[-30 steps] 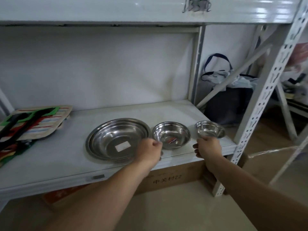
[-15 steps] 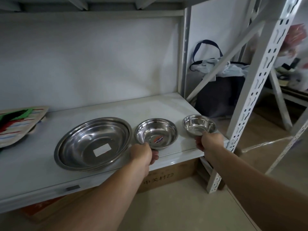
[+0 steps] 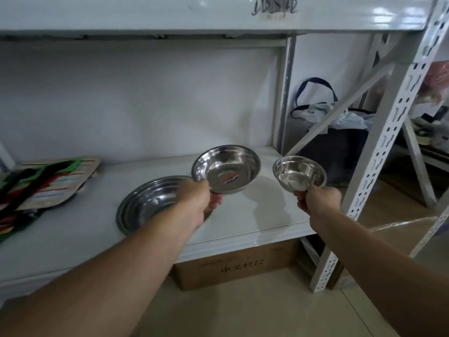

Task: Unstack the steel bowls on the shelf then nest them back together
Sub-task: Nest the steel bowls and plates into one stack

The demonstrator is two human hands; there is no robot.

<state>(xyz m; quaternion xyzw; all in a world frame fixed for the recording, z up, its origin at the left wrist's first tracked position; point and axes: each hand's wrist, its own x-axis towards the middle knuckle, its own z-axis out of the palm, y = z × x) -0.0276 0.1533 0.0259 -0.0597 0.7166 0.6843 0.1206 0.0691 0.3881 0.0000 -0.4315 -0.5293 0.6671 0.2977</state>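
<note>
both bowls have lifted off the white shelf (image 3: 243,215): left hand (image 3: 194,203) pinching the mid-sized shiny steel bowl (image 3: 227,171), right hand (image 3: 315,200) pinching the small steel bowl (image 3: 300,172); the large steel basin (image 3: 145,203) stays shelved. light, stiff, slippery—rims give best grip.

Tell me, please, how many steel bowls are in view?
3: the large shallow steel bowl lies on the shelf, the medium steel bowl is in the left hand, the small steel bowl in the right hand.
</note>
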